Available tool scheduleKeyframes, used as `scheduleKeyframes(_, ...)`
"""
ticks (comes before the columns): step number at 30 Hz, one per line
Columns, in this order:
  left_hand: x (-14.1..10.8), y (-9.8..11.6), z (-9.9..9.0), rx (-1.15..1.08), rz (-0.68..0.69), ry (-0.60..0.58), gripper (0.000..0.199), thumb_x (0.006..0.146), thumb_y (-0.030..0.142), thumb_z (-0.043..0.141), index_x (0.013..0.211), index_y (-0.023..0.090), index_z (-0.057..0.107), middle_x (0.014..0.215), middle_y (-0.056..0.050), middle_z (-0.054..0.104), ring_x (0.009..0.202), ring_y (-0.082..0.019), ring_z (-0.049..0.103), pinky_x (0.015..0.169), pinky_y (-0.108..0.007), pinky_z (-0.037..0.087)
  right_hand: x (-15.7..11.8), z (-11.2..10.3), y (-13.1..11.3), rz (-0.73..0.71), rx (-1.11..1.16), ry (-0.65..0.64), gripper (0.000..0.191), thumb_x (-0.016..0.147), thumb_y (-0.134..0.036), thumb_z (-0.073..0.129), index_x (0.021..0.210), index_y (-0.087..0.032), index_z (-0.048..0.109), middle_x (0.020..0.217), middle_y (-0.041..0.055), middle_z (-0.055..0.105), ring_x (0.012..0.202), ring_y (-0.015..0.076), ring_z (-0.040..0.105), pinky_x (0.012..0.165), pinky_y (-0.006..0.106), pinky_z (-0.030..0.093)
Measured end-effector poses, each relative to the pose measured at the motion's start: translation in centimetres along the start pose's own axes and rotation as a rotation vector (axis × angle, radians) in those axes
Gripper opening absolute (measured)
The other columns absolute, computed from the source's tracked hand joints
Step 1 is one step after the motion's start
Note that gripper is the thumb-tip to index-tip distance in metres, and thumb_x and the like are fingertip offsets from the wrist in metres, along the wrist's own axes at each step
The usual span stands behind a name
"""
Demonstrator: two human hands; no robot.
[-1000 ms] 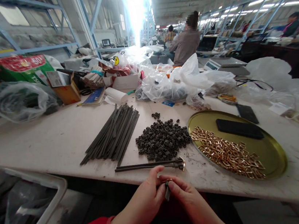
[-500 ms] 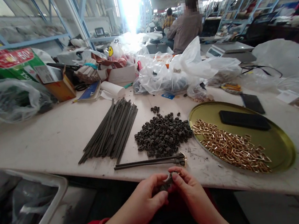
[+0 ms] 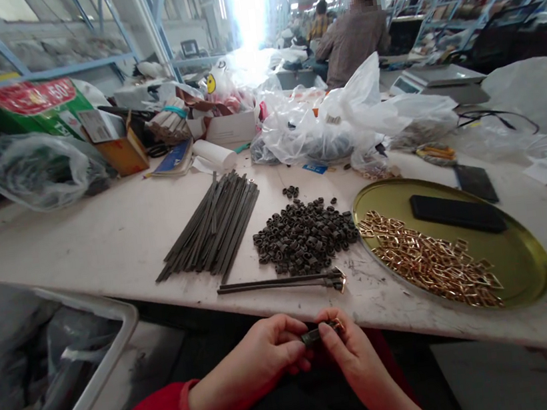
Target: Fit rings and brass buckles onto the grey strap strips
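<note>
Over my lap, at the table's front edge, both hands grip one dark strap (image 3: 312, 337). My left hand (image 3: 277, 347) is closed on its left part, thumb against fingers. My right hand (image 3: 346, 350) pinches its other end, where a gold buckle (image 3: 338, 325) peeks out between the fingers. Most of the strap is hidden by the hands. Just beyond lie a few dark straps with gold buckles (image 3: 278, 284) at their right ends. Behind these are a heap of small dark loops (image 3: 305, 236) and, to its left, a stack of dark strips (image 3: 211, 230).
A gold-coloured round tray (image 3: 526, 266) at right holds many gold buckles (image 3: 432, 261) and a black phone-like slab (image 3: 456, 213). Plastic bags (image 3: 323, 121) and boxes line the table's back. A white bin (image 3: 129, 315) stands lower left. Further back, a person (image 3: 356, 43) faces away.
The dark strap between my hands shows more clearly, and the gold buckle now shows at my right fingers. My hands have shifted slightly right in the picture, as has the whole scene.
</note>
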State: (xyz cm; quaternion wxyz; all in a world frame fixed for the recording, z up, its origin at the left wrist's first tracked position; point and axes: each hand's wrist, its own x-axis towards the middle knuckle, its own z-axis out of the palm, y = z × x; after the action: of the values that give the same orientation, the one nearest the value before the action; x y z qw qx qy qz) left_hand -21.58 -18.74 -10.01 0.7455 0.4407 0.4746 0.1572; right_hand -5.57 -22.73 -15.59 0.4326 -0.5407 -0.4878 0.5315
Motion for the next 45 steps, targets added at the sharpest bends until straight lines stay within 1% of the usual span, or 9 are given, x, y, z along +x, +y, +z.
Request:
scheduleKeyframes(4,-0.2,-0.2,0.4,0.114,0.035,0.087,0.018,0.061,0.018,0.056,0.078,0.011,0.058,0.065,0.001,0.06,0.058,-0.011,0.054,0.056,-0.022,0.04,-0.7,-0.4,-0.1,-0.068,-0.139,-0.035,0.023,0.088,-0.042,0.04,0.088,-0.02,0.048,0.068,-0.0018,0.051,0.06,0.0136,0.049,0.055,0.024,0.041)
scheduleKeyframes(9,-0.5,-0.4,0.8,0.204,0.028,0.059,0.018,0.067,0.019,0.055,0.082,0.012,0.061,0.065,0.002,0.062,0.061,-0.012,0.057,0.057,-0.021,0.042,-1.6,-0.7,-0.4,-0.126,-0.255,-0.027,0.022,0.089,-0.038,0.036,0.091,-0.02,0.049,0.073,0.0012,0.056,0.065,0.0155,0.054,0.058,0.025,0.043)
scheduleKeyframes(15,-1.5,-0.1,0.8,0.383,0.098,0.075,0.021,0.067,0.013,0.053,0.084,0.014,0.064,0.068,0.003,0.063,0.063,-0.01,0.054,0.06,-0.02,0.04,-2.2,-0.8,-1.1,-0.139,-0.359,-0.021,0.016,0.088,-0.032,0.04,0.088,-0.021,0.051,0.074,0.0018,0.059,0.066,0.0167,0.056,0.06,0.026,0.045)
scheduleKeyframes(19,-1.2,-0.9,1.2,0.298,0.123,0.087,0.015,0.069,0.019,0.056,0.081,0.013,0.063,0.069,0.002,0.064,0.064,-0.012,0.056,0.06,-0.021,0.042,-2.6,-0.9,-1.4,-0.193,-0.406,-0.048,0.012,0.088,-0.027,0.04,0.09,-0.022,0.051,0.08,0.0024,0.06,0.072,0.0171,0.058,0.065,0.028,0.045)
scheduleKeyframes(22,-0.8,-1.3,1.5,0.249,0.146,0.09,0.016,0.069,0.019,0.056,0.082,0.013,0.062,0.069,0.001,0.065,0.065,-0.013,0.058,0.06,-0.022,0.044,-2.6,-0.9,-1.2,-0.192,-0.427,-0.011,0.013,0.088,-0.028,0.04,0.09,-0.022,0.051,0.081,0.0031,0.06,0.072,0.0176,0.058,0.066,0.029,0.045)
scheduleKeyframes(29,-0.8,-1.4,1.3,0.283,0.159,0.09,0.022,0.069,0.016,0.055,0.09,0.013,0.063,0.077,0.0,0.067,0.069,-0.014,0.06,0.065,-0.023,0.046,-2.2,-1.0,-1.1,-0.049,-0.342,-0.007,0.018,0.087,-0.038,0.042,0.087,-0.021,0.05,0.073,0.0017,0.059,0.066,0.0177,0.057,0.06,0.028,0.045)
scheduleKeyframes(34,-0.6,-1.4,1.6,0.443,0.241,0.169,0.018,0.072,0.021,0.058,0.086,0.015,0.066,0.082,-0.002,0.068,0.075,-0.016,0.06,0.073,-0.025,0.045,-2.3,-0.9,-0.9,-0.122,-0.392,0.015,0.014,0.088,-0.032,0.041,0.088,-0.022,0.051,0.08,0.0031,0.06,0.071,0.0181,0.057,0.065,0.029,0.045)
scheduleKeyframes(41,0.8,-2.3,1.7,0.136,0.157,0.073,0.017,0.071,0.023,0.06,0.084,0.012,0.061,0.073,0.0,0.065,0.067,-0.014,0.059,0.064,-0.025,0.047,-2.2,-0.7,-0.6,-0.148,-0.249,0.025,0.017,0.089,-0.034,0.041,0.087,-0.022,0.052,0.076,0.002,0.059,0.068,0.0166,0.057,0.063,0.027,0.046)
scheduleKeyframes(45,1.0,-1.5,1.6,0.268,0.185,0.06,0.019,0.077,0.028,0.055,0.088,0.013,0.06,0.075,-0.001,0.064,0.065,-0.014,0.057,0.061,-0.023,0.045,-1.8,-0.8,-0.2,-0.107,-0.156,0.064,0.021,0.089,-0.037,0.041,0.091,-0.021,0.054,0.079,0.0035,0.062,0.073,0.0182,0.06,0.066,0.027,0.048)
